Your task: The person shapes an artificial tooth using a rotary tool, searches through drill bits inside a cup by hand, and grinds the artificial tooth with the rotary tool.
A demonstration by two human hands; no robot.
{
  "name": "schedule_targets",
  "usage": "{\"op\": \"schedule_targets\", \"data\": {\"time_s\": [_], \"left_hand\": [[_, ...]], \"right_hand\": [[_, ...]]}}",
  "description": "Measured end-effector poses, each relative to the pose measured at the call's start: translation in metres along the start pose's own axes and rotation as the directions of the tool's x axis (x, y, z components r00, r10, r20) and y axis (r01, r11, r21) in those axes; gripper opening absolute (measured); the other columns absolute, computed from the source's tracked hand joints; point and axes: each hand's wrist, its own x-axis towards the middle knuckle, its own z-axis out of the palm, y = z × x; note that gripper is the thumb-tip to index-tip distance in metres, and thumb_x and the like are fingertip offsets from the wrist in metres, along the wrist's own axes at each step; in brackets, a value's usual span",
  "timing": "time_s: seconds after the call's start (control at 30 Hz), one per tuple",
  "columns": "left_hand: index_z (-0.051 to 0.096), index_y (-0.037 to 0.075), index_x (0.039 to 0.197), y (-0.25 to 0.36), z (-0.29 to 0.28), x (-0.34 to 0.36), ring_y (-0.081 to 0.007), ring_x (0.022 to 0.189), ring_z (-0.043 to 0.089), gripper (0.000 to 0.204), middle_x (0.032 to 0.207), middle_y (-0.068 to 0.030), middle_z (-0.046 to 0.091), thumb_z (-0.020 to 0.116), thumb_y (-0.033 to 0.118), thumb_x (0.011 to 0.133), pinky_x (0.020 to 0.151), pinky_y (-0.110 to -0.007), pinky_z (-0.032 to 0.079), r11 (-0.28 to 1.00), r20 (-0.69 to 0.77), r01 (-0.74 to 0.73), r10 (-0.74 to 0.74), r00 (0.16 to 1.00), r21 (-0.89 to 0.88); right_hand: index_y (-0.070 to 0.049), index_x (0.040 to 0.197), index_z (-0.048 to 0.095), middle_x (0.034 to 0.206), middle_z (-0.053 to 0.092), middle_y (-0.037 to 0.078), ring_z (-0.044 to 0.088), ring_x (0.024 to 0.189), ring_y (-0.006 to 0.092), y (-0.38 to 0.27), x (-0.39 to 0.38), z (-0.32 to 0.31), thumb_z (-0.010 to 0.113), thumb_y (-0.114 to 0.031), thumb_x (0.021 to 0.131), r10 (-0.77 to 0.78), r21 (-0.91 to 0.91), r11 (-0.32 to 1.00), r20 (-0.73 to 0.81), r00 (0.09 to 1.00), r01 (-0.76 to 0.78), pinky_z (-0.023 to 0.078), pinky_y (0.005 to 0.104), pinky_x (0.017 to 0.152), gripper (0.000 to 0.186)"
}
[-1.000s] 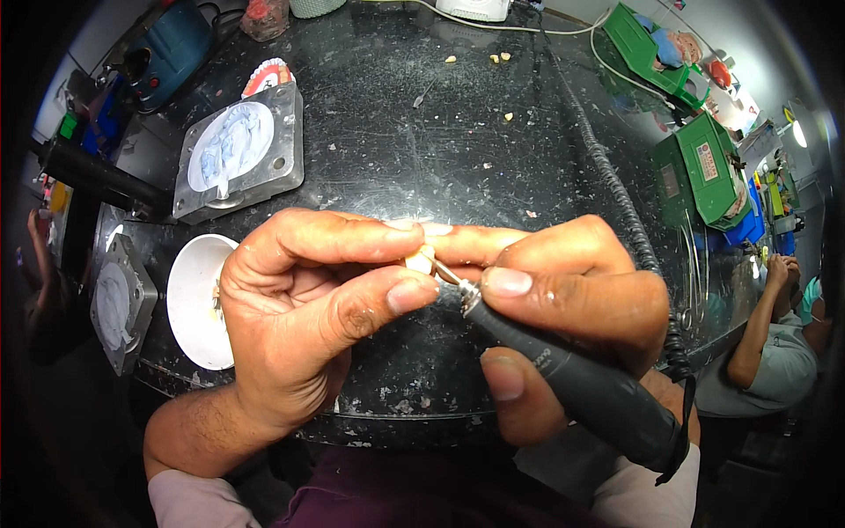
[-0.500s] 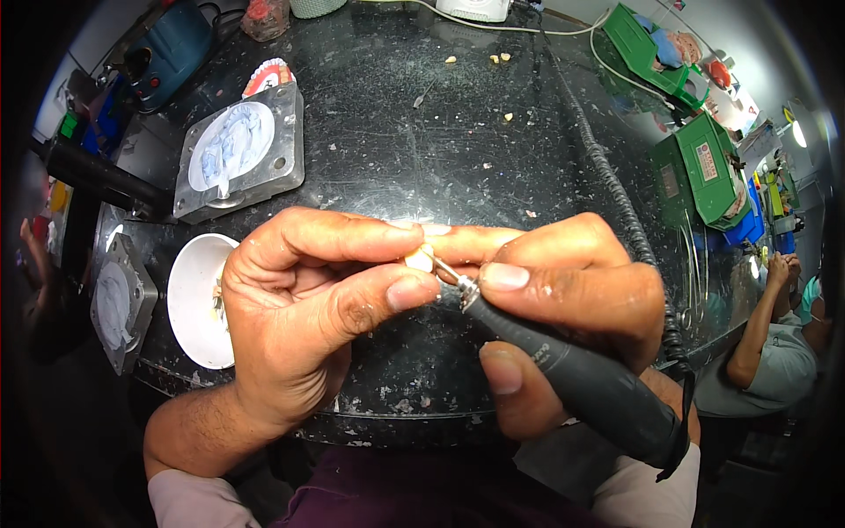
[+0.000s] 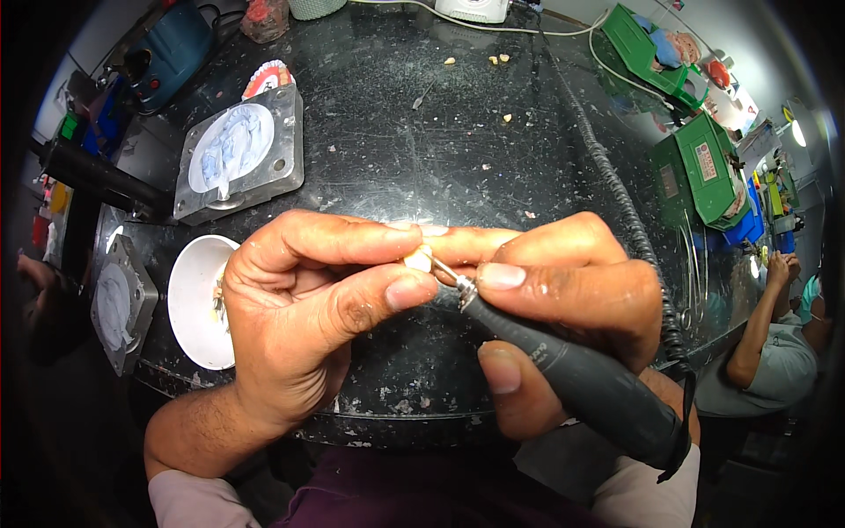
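Note:
My left hand (image 3: 299,317) is closed, pinching a small cream tooth-like piece (image 3: 418,260) between thumb and index finger. My right hand (image 3: 576,299) grips a black rotary handpiece (image 3: 572,380), whose slim metal bit meets the piece from the right. A fingertip of my right hand lies behind the piece, close to my left fingertips. A white bowl (image 3: 194,304) with small bits inside sits left of my left hand. Behind it is a square metal flask (image 3: 286,163) filled with pale material, with a red and white dental model (image 3: 264,79) at its back edge.
Black bench (image 3: 405,154) with scattered cream pieces (image 3: 495,59). A second flask (image 3: 123,304) and blue machine (image 3: 172,57) stand left; green bins (image 3: 700,172), metal instruments (image 3: 691,273) and a coiled cord (image 3: 616,194) lie right. A co-worker (image 3: 766,352) sits at far right.
My right hand and the handpiece have shifted very slightly left and up. The grips are unchanged. A blurred hand at the far left has moved a little downward.

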Motion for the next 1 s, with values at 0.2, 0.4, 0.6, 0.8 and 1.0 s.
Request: {"op": "schedule_targets", "data": {"time_s": [0.2, 0.4, 0.6, 0.8, 1.0], "left_hand": [[0.06, -0.002, 0.093, -0.001, 0.002, 0.002, -0.0213, 0.088, 0.064, 0.02, 0.094, -0.0166, 0.064, 0.065, -0.008, 0.075, 0.082, -0.032, 0.051, 0.998, -0.016, -0.038, 0.038, 0.999, -0.042], [0.06, -0.004, 0.092, -0.003, 0.004, 0.004, -0.0202, 0.087, 0.065, 0.02, 0.092, -0.0182, 0.065, 0.067, -0.011, 0.074, 0.08, -0.03, 0.054, 0.993, 0.003, -0.082, 0.083, 0.997, -0.079], [0.057, 0.001, 0.096, 0.0, 0.003, 0.0, -0.0218, 0.09, 0.063, 0.023, 0.097, -0.0157, 0.064, 0.062, -0.007, 0.075, 0.086, -0.033, 0.048, 1.0, -0.02, -0.005, 0.006, 1.0, 0.018], [0.052, 0.0, 0.106, -0.001, 0.001, 0.003, -0.0188, 0.088, 0.063, 0.033, 0.094, -0.0139, 0.064, 0.063, -0.005, 0.075, 0.086, -0.031, 0.047, 0.998, 0.01, -0.041, 0.041, 0.999, 0.047], [0.048, -0.002, 0.113, 0.001, 0.005, 0.003, -0.0134, 0.084, 0.062, 0.042, 0.089, -0.01, 0.064, 0.064, -0.004, 0.075, 0.083, -0.027, 0.046, 0.999, 0.007, -0.032, 0.032, 0.999, 0.032]], "right_hand": [[0.003, 0.103, 0.043, 0.09, 0.047, 0.016, 0.063, 0.086, 0.0376, 0.004, 0.001, 0.0, 0.059, -0.014, 0.087, -0.023, 0.026, 0.999, 0.012, 1.0, 0.023, 0.056, 0.0419, 0.077, 0.028], [0.003, 0.103, 0.043, 0.091, 0.048, 0.016, 0.063, 0.088, 0.0378, -0.003, 0.0, -0.004, 0.059, -0.015, 0.087, 0.025, -0.003, 1.0, 0.023, 0.999, -0.025, 0.055, 0.0413, 0.078, 0.028], [0.001, 0.103, 0.044, 0.09, 0.048, 0.015, 0.063, 0.089, 0.0375, -0.005, -0.002, 0.002, 0.059, -0.015, 0.087, 0.074, 0.027, 0.997, -0.042, 0.996, -0.073, 0.054, 0.0422, 0.08, 0.028], [0.001, 0.103, 0.045, 0.089, 0.049, 0.014, 0.063, 0.089, 0.036, 0.0, -0.001, -0.002, 0.061, -0.017, 0.087, 0.035, -0.014, 0.999, 0.009, 0.999, -0.035, 0.054, 0.0423, 0.08, 0.029], [0.002, 0.101, 0.046, 0.087, 0.049, 0.014, 0.064, 0.085, 0.0347, 0.005, -0.001, 0.001, 0.063, -0.019, 0.086, -0.011, -0.01, 1.0, -0.027, 1.0, 0.01, 0.056, 0.0419, 0.078, 0.031]]}}
